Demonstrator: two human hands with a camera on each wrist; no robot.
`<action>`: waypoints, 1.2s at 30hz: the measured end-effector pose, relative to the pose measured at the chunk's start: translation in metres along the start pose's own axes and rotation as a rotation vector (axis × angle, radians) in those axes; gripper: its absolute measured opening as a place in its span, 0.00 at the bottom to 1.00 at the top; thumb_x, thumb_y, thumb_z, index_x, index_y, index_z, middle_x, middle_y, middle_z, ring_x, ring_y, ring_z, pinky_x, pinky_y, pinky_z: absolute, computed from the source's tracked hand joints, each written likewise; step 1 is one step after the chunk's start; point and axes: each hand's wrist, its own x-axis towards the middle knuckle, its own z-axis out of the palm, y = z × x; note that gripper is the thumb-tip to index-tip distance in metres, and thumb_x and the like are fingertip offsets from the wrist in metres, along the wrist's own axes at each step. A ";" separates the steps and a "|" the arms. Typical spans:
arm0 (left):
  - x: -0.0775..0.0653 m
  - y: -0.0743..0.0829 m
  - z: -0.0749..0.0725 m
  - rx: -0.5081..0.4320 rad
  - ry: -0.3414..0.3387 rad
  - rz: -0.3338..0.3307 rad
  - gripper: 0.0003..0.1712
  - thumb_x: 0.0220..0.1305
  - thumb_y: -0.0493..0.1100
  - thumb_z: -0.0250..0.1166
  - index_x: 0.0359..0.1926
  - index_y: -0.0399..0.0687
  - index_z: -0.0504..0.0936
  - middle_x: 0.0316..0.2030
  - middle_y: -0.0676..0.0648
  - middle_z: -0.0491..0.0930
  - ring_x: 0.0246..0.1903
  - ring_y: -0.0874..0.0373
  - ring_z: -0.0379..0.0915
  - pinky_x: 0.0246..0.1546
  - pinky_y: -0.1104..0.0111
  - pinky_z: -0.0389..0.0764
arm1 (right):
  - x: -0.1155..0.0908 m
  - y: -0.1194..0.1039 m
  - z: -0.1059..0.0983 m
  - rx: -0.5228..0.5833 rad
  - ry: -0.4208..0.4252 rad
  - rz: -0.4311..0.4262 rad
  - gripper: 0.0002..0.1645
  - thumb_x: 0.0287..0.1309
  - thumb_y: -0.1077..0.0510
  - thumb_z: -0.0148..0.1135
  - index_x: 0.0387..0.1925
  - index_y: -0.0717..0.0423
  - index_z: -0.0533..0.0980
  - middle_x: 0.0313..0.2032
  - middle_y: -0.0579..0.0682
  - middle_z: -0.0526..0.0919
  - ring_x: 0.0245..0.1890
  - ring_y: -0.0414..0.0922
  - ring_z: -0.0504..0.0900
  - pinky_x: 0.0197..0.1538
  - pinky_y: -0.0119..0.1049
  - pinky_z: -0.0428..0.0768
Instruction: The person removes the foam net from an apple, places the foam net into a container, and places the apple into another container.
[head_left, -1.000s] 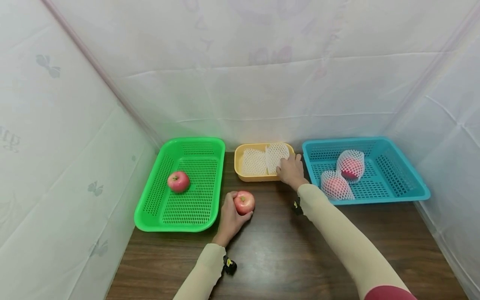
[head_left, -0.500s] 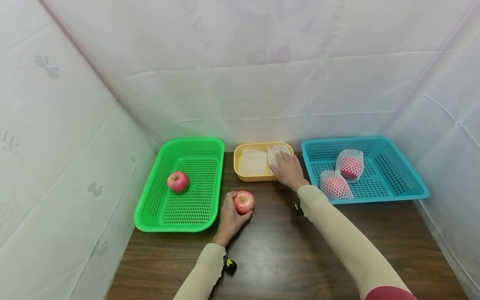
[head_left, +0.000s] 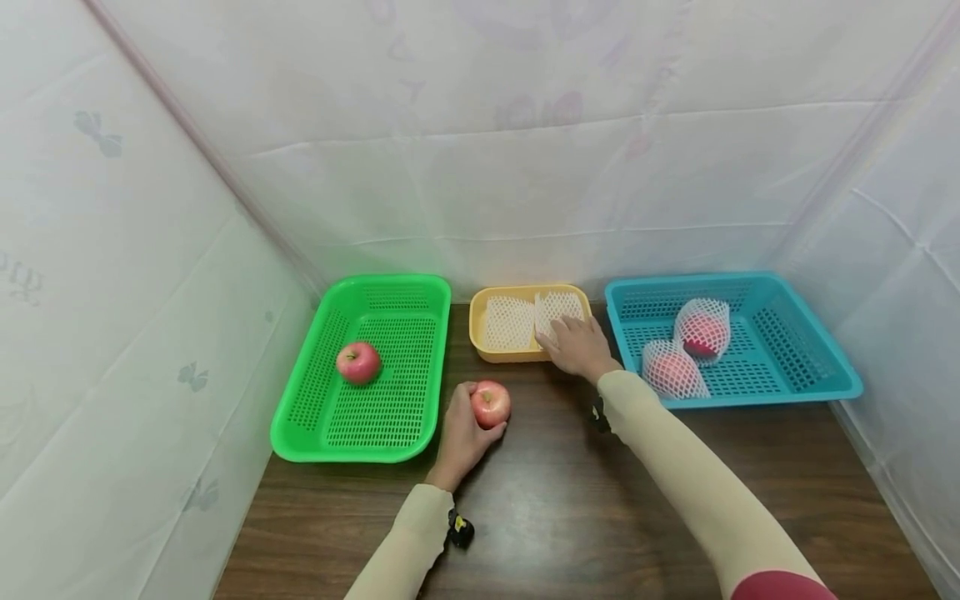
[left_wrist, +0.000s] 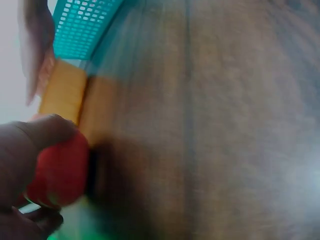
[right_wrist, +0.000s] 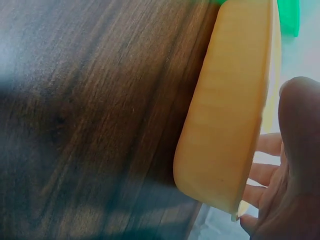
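Note:
My left hand grips a red apple on the table between the green basket and the small yellow tray, thumb on the near side and fingers round the far left. In the left wrist view the apple shows between thumb and fingers. My right hand reaches over the front right rim of the yellow tray, its fingers loosely spread over a white foam net. A second foam net lies in the tray's left half. The right wrist view shows the fingers beyond the rim, their tips hidden.
At the left, a green basket holds one bare apple. A blue basket at the right holds two net-covered apples, one farther back and one nearer. White curtains stand behind and at both sides.
My right fingers have come off the upright edge of the right foam net and spread over it. That net now lies flatter and slightly farther right. The left hand and its apple stay put.

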 end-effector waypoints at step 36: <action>0.055 0.044 -0.044 0.331 -0.444 0.058 0.50 0.30 0.37 0.84 0.57 0.44 0.67 0.46 0.43 0.72 0.45 0.44 0.70 0.43 0.55 0.77 | -0.015 0.008 0.011 0.178 0.231 -0.199 0.41 0.65 0.35 0.54 0.70 0.52 0.62 0.68 0.57 0.64 0.69 0.55 0.60 0.70 0.54 0.57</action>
